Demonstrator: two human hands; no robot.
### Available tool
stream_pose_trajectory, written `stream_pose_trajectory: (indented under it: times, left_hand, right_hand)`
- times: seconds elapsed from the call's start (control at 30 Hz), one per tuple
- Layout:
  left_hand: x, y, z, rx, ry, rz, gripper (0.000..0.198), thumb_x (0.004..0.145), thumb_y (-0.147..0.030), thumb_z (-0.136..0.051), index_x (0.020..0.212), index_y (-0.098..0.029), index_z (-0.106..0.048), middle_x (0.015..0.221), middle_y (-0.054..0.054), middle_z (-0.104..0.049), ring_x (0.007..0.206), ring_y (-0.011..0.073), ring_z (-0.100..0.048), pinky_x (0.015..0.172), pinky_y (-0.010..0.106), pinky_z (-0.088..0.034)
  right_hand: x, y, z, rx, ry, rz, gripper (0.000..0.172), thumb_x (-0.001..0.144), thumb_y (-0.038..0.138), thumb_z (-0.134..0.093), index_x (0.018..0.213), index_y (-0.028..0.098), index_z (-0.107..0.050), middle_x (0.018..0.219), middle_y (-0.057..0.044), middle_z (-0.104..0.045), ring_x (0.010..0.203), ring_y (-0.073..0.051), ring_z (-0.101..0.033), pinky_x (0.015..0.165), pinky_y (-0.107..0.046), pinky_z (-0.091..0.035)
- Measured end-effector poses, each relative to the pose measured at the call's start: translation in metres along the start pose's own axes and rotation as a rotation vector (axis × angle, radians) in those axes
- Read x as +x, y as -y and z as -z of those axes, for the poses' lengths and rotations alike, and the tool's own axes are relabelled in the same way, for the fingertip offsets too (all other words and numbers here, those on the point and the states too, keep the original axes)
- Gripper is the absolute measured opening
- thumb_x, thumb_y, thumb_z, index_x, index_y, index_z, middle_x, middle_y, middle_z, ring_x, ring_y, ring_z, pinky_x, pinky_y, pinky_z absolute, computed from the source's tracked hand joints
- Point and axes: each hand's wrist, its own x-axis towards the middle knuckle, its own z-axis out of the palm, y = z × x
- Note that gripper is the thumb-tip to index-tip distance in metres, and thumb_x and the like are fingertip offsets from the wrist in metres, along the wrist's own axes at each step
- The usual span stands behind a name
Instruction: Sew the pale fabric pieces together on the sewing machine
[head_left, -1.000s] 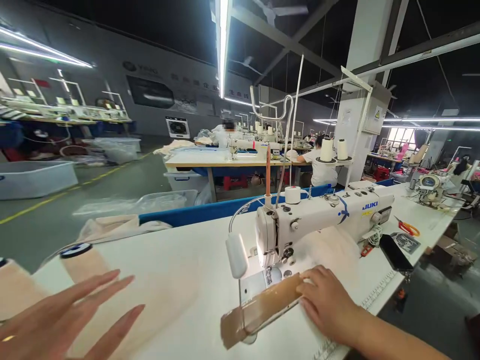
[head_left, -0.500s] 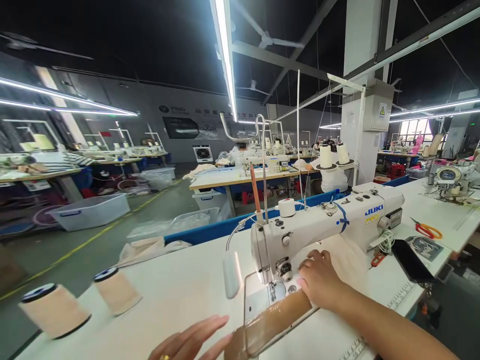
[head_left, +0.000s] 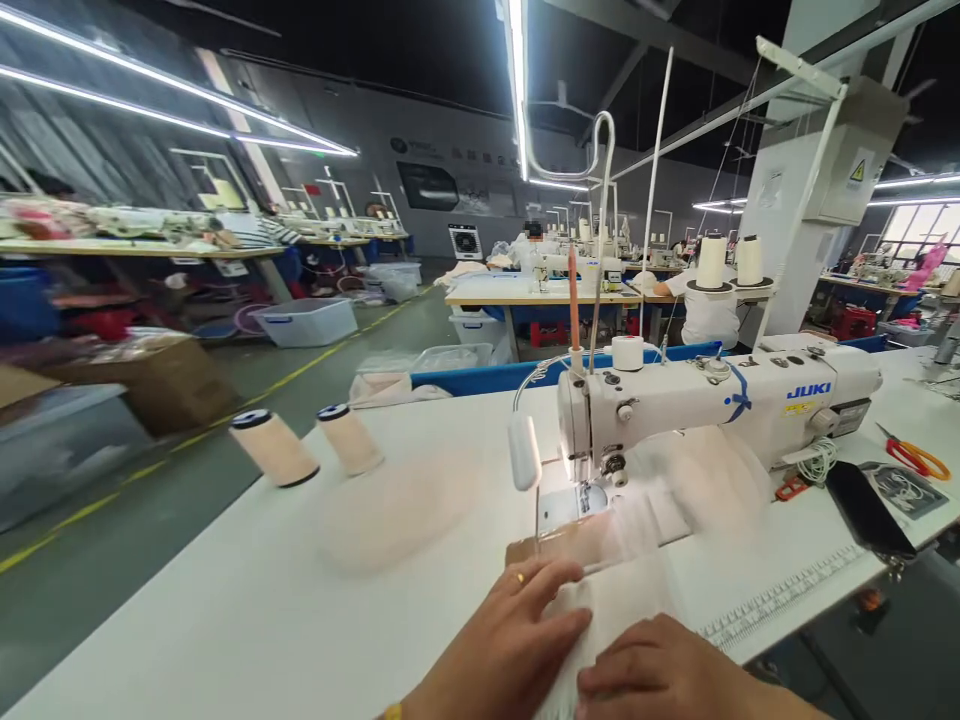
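Note:
Pale, thin fabric (head_left: 634,590) lies over the table edge in front of the white sewing machine (head_left: 667,395); part of it is blurred. My left hand (head_left: 510,630), with a ring on one finger, is closed on the fabric's left side. Close beside it, my right hand (head_left: 660,670) has its fingers curled on the same fabric, nearer to me. Both hands are on my side of the needle area (head_left: 589,498). A brown strip (head_left: 555,543) on the machine bed is partly covered by the fabric.
Two peach thread cones (head_left: 274,450) stand at the left. A lamp (head_left: 523,452) hangs beside the machine head. To the right lie a black phone (head_left: 866,510), orange-handled scissors (head_left: 919,458) and a measuring tape strip (head_left: 784,600) along the table edge.
My right hand has come back from beside the machine head toward me, bringing fabric with it. My left hand has moved in beside it and closed. The view has swung left.

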Motion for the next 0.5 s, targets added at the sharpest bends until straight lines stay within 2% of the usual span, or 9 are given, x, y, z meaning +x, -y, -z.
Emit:
stream_pose_trajectory:
  times: [0.1,0.17,0.23,0.3,0.4,0.43,0.5]
  left_hand:
    - [0.003,-0.007,0.011,-0.071,0.08,0.066,0.027,0.091,-0.007,-0.055,0.095,-0.027,-0.072,0.107,0.004,-0.073,0.097,0.0208,-0.066,0.086,0.03,-0.057]
    - [0.003,-0.01,0.016,-0.086,0.078,0.091,0.027,0.091,-0.004,-0.054,0.089,-0.025,-0.07,0.099,0.003,-0.073,0.09,0.0197,-0.065,0.083,0.029,-0.056]
    - [0.002,-0.013,0.019,-0.102,0.081,0.103,0.026,0.091,-0.003,-0.052,0.086,-0.024,-0.067,0.094,0.002,-0.073,0.085,0.0193,-0.064,0.082,0.029,-0.056]
    - [-0.001,-0.015,0.02,-0.111,0.094,0.109,0.026,0.09,-0.002,-0.05,0.086,-0.023,-0.065,0.092,0.002,-0.073,0.083,0.0192,-0.064,0.082,0.029,-0.055]
    - [-0.01,-0.014,0.022,-0.07,0.117,0.124,0.029,0.087,0.001,-0.045,0.086,-0.023,-0.061,0.095,0.003,-0.074,0.08,0.0189,-0.065,0.078,0.028,-0.055]
    - [-0.014,-0.013,0.024,-0.052,0.117,0.133,0.029,0.086,0.002,-0.044,0.086,-0.023,-0.061,0.094,0.003,-0.074,0.078,0.0183,-0.065,0.075,0.027,-0.054]
    - [-0.021,-0.011,0.027,-0.034,0.117,0.163,0.03,0.087,0.001,-0.043,0.088,-0.023,-0.062,0.096,0.002,-0.075,0.075,0.017,-0.067,0.071,0.025,-0.054]
  right_hand:
    - [0.01,0.007,0.019,0.175,0.024,-0.215,0.033,0.105,0.034,-0.06,0.136,0.025,-0.061,0.123,-0.008,-0.075,0.108,-0.019,-0.069,0.095,-0.029,-0.055]
    - [0.018,0.01,0.025,0.201,0.09,-0.359,0.046,0.098,0.039,-0.067,0.14,0.023,-0.06,0.126,-0.012,-0.072,0.111,-0.025,-0.067,0.096,-0.036,-0.056]
    - [0.025,0.011,0.025,0.166,0.147,-0.412,0.055,0.092,0.045,-0.073,0.14,0.02,-0.061,0.124,-0.014,-0.072,0.109,-0.029,-0.066,0.093,-0.04,-0.057]
    - [0.03,0.009,0.023,0.087,0.149,-0.427,0.052,0.093,0.041,-0.072,0.139,0.02,-0.061,0.123,-0.014,-0.071,0.107,-0.03,-0.065,0.092,-0.042,-0.057]
    - [0.03,-0.004,0.029,-0.084,0.122,-0.493,0.04,0.095,0.022,-0.066,0.135,0.022,-0.063,0.131,-0.014,-0.067,0.114,-0.03,-0.061,0.097,-0.044,-0.054]
    - [0.028,-0.012,0.035,-0.134,0.145,-0.529,0.035,0.095,0.017,-0.064,0.129,0.022,-0.067,0.127,-0.012,-0.068,0.113,-0.029,-0.061,0.095,-0.042,-0.054]
    - [0.024,-0.028,0.049,-0.207,0.226,-0.618,0.026,0.094,0.007,-0.059,0.111,0.022,-0.073,0.109,-0.009,-0.072,0.102,-0.026,-0.063,0.088,-0.038,-0.055]
